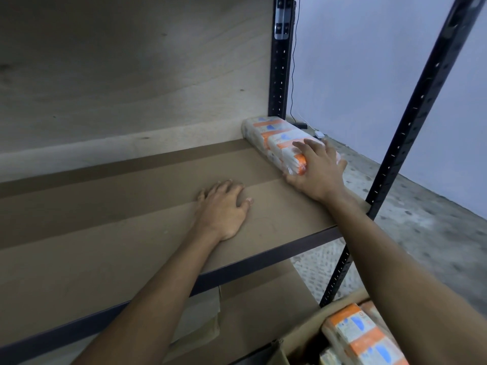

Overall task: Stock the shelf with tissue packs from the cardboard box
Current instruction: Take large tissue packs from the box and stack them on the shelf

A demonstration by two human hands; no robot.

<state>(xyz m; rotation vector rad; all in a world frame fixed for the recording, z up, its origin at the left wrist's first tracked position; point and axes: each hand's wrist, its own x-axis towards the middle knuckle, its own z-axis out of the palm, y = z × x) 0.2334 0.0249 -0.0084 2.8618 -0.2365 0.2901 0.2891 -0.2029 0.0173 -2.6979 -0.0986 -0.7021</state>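
Right hand (319, 169) lies flat-fingered on white-and-orange plastic-wrapped tissue pack (274, 138), right of centre.
Likely pushing it into the brown cardboard-lined shelf (131, 219) corner; left hand (224, 209), spread flat, braces.

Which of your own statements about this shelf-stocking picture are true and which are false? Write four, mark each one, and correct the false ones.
1. The right hand touches the tissue pack on the shelf. True.
2. The left hand holds a tissue pack. False: it lies flat on the shelf and holds nothing.
3. The tissue pack lies at the shelf's right end, near the rear post. True.
4. The cardboard box is empty. False: more packs show inside it.
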